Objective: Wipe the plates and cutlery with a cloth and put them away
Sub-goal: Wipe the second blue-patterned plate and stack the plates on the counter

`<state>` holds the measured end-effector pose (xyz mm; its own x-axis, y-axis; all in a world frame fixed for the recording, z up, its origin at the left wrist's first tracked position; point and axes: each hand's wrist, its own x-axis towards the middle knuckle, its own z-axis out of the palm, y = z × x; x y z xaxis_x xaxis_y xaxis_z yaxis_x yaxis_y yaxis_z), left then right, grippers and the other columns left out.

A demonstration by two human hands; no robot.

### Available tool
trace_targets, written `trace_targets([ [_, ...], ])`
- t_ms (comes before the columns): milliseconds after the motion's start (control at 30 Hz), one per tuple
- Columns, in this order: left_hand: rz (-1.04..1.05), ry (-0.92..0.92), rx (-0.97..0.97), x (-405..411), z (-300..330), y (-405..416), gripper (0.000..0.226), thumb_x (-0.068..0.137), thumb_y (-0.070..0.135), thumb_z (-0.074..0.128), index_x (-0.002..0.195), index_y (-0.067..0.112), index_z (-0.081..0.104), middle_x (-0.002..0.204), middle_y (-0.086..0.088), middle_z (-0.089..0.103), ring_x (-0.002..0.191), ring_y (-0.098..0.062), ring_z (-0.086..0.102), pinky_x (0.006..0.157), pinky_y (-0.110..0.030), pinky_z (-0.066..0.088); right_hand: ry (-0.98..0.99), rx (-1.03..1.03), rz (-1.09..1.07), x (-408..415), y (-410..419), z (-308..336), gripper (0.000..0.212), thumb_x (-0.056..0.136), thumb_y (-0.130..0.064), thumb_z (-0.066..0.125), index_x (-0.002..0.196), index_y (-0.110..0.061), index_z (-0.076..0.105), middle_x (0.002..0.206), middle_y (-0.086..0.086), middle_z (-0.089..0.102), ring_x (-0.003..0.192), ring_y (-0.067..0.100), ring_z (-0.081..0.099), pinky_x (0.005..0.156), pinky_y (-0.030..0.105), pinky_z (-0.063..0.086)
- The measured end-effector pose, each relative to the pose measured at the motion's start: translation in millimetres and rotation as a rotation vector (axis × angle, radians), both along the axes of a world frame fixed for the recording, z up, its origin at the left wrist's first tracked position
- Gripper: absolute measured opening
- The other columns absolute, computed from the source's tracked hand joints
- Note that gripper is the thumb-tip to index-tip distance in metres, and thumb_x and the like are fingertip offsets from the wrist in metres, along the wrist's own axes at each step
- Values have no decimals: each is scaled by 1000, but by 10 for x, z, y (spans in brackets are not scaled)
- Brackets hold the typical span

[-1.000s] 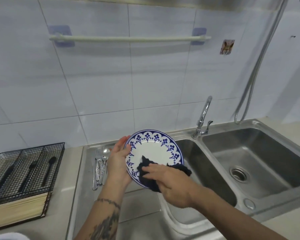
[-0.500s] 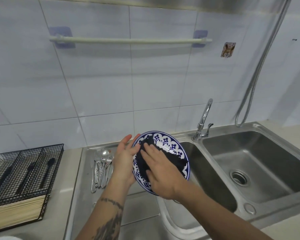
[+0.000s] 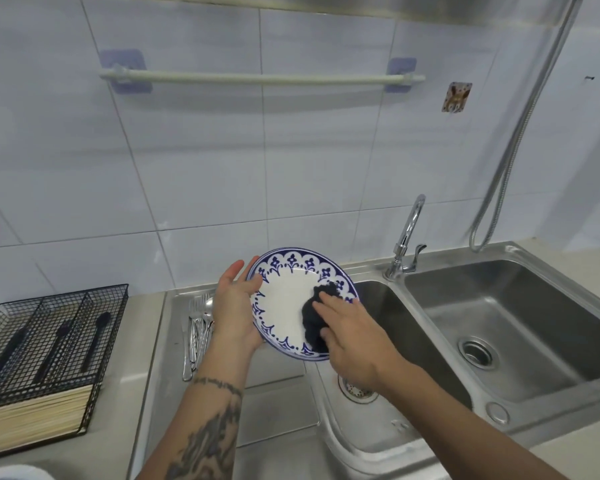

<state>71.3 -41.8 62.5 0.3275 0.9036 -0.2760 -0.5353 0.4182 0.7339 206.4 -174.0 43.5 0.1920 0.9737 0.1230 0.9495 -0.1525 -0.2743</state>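
Left hand (image 3: 235,306) holds the blue-and-white plate (image 3: 291,299) by its left rim, thumb hooked over the patterned border, palm and fingers behind; a firm grip on the plate's edge. Plate is tilted up toward the camera, held in the air above the drainboard and the left basin of the steel sink (image 3: 440,341).

Right hand (image 3: 352,336) lies on the right half of the plate's face, fingers nearly straight and laid flat, pressing a dark cloth (image 3: 314,320) against the white centre. No curl round the cloth; the grip here is a flat press, not a pinch. Cloth is bunched under and just ahead of the fingertips, reaching from the plate's right border down to its lower rim.

Just left of the left hand, partly hidden by it, a bundle of steel cutlery (image 3: 196,329) lies on the drainboard. Further left of that grip, on the bench (image 3: 132,341), sits a black wire tray (image 3: 54,336) with dark-handled utensils in its compartments, set on top of a pale slatted block.

Behind and right of the right hand, the tap (image 3: 407,237) stands at the divide between the two basins. Below the right wrist, the left basin's drain (image 3: 357,391) shows.
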Motion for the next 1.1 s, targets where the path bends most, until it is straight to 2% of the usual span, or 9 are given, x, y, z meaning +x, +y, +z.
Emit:
trace_targets([
  [200, 185, 28, -161, 14, -27, 206, 51, 92, -6, 54, 139, 15, 48, 114, -1, 68, 90, -23, 69, 80, -45, 58, 158, 278, 94, -308, -186, -23, 56, 94, -24, 42, 149, -19, 33, 154, -5, 32, 142, 8, 21, 120, 33, 13],
  [300, 212, 136, -279, 7, -49, 208, 11, 91, 1, 53, 96, 7, 62, 107, -9, 68, 72, -26, 66, 54, -39, 60, 72, 346, 62, -310, -116, -48, 59, 92, -18, 47, 149, -18, 31, 154, -2, 30, 143, 15, 20, 121, 37, 9],
  [400, 199, 71, -354, 25, -125, 155, 32, 82, -3, 45, 103, 0, 69, 106, -13, 74, 81, -30, 73, 73, -55, 59, -26, 374, 46, -245, 3, -36, 46, 84, -13, 54, 129, -20, 48, 124, -3, 51, 116, 18, 43, 113, 40, 25],
  [500, 194, 126, -359, 7, -145, 119, 29, 82, -7, 48, 102, 3, 66, 97, -11, 74, 77, -28, 72, 85, -57, 56, -74, 325, 60, -185, 32, -47, 29, 82, -14, 60, 110, -21, 54, 97, -5, 55, 89, 15, 41, 88, 25, 34],
  [600, 112, 206, -347, -26, -115, 10, 19, 85, -7, 50, 92, 8, 59, 92, -13, 67, 76, -28, 65, 91, -53, 54, -75, 243, 102, -126, 33, -35, 24, 85, -16, 58, 108, -20, 53, 99, -4, 57, 88, 17, 43, 73, 26, 32],
  [700, -11, 176, -310, -99, -154, -77, 15, 93, 0, 47, 99, 11, 56, 101, -13, 60, 88, -31, 59, 89, -55, 53, -13, 168, 131, -65, 54, 68, 27, 91, -18, 53, 117, -20, 51, 108, -3, 57, 94, 19, 47, 79, 33, 40],
  [867, -124, 468, 104, -296, -257, -131, 57, 88, 18, 57, 143, 27, 46, 136, -1, 58, 124, -23, 55, 106, -49, 42, 217, 112, 84, 108, 15, 270, 26, 93, -17, 53, 117, -27, 50, 106, -11, 55, 99, 12, 48, 88, 32, 43],
  [1000, -337, 713, 727, -358, -305, -185, 64, 78, 32, 62, 139, 39, 49, 130, 17, 61, 126, -2, 52, 105, -31, 42, 346, 101, 70, 222, 21, 345, 27, 92, -14, 53, 110, -33, 51, 103, -14, 57, 96, 8, 53, 86, 32, 47],
  [1100, -371, 883, 914, -333, -256, -149, 51, 77, 38, 67, 124, 55, 55, 113, 20, 64, 111, 3, 56, 92, -24, 44, 374, 124, 77, 302, 28, 358, 29, 91, -12, 54, 111, -33, 52, 104, -13, 58, 98, 8, 54, 86, 31, 47],
])
